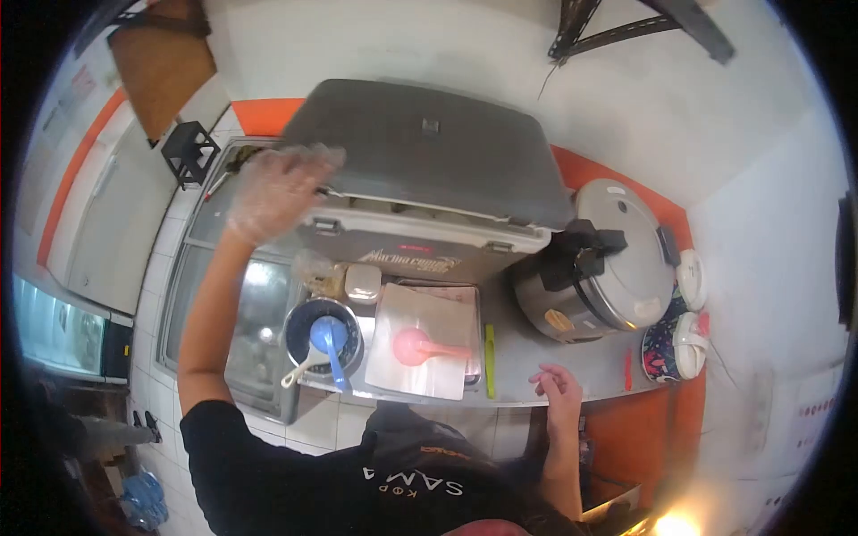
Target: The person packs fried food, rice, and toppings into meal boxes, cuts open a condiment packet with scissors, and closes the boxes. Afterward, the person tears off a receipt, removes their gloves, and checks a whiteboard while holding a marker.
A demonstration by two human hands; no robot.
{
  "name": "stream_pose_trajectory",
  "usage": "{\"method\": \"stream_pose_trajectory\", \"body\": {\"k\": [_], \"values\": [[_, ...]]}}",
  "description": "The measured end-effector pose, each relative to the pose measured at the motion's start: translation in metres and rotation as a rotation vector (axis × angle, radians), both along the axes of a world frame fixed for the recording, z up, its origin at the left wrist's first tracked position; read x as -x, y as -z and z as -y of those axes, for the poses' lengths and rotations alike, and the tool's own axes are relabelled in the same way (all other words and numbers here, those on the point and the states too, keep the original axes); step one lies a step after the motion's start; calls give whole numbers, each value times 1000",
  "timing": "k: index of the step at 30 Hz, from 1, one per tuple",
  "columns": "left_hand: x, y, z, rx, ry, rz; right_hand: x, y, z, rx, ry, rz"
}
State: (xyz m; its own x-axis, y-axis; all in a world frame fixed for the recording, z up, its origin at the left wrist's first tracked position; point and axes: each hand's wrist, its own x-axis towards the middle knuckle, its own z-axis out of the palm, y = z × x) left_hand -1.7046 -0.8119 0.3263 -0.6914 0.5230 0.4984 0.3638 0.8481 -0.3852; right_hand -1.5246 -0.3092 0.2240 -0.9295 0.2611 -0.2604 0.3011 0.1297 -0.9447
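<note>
My left hand [284, 192], in a clear plastic glove, is raised at the left front corner of a large grey cooler box [429, 152]. Its fingers are bent at the lid's edge, and the lid stands slightly raised. My bare right hand [558, 384] hovers at the counter's front edge with fingers curled and holds nothing I can make out. Between the hands lie a pink scoop [411, 347] on white paper [402, 380] and a green utensil [490, 357]. A pot [299, 323] with a blue scoop [329, 334] and a white-handled utensil [299, 370] stands at the left.
A large steel rice cooker [554, 304] with a light lid stands right of the cooler. Beyond it are patterned containers [660, 348] and a red utensil [628, 370]. A white box [363, 282] sits near the cooler. A glass-topped freezer [259, 330] is at the left.
</note>
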Motion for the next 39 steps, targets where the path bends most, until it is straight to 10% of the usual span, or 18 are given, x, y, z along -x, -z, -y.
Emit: {"method": "stream_pose_trajectory", "body": {"k": [8,14,22,27,34,39], "values": [[86,-52,20,-210,-82,-329,131,-45,61,-39,-262,30],[139,-97,55,-508,320,283,180,-40,70,-87,-402,31],[154,-82,34,-414,233,69,211,-38,87,-78,-473,46],[153,-83,32,-411,229,28,296,-75,115,-560,-743,-157],[140,-88,39,-425,270,-54,459,158,126,-1381,-1416,375],[141,-86,40,-450,313,-51,460,169,122,-1317,-1629,533]]}}
